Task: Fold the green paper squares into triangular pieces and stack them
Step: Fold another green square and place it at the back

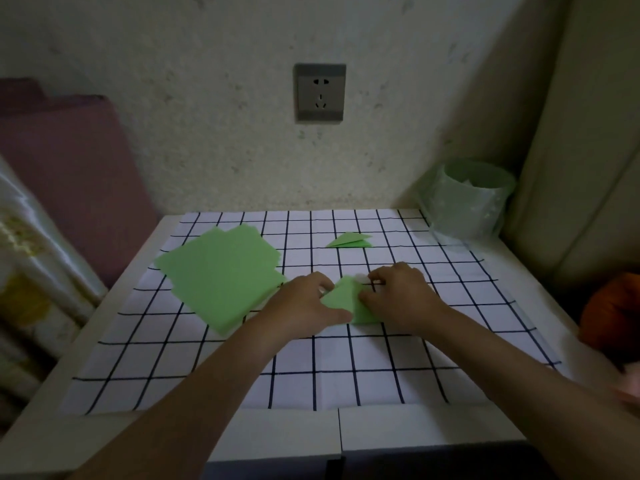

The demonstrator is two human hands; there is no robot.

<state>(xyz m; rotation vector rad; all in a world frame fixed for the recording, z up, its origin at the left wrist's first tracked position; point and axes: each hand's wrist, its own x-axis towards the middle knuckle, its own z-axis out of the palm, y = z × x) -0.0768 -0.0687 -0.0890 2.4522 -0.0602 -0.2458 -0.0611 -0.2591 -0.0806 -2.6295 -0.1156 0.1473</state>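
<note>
A partly folded green paper piece lies on the checked cloth at the middle, its point facing away from me. My left hand presses on its left side and my right hand pinches its right side; both hands cover part of it. A loose pile of flat green paper squares lies to the left, just beside my left hand. Small folded green triangles, stacked, rest farther back, a short way beyond my right hand.
The white cloth with a dark grid covers a white tabletop. A bin lined with a pale green bag stands at the back right corner. A wall socket is ahead. An orange object sits at the right edge.
</note>
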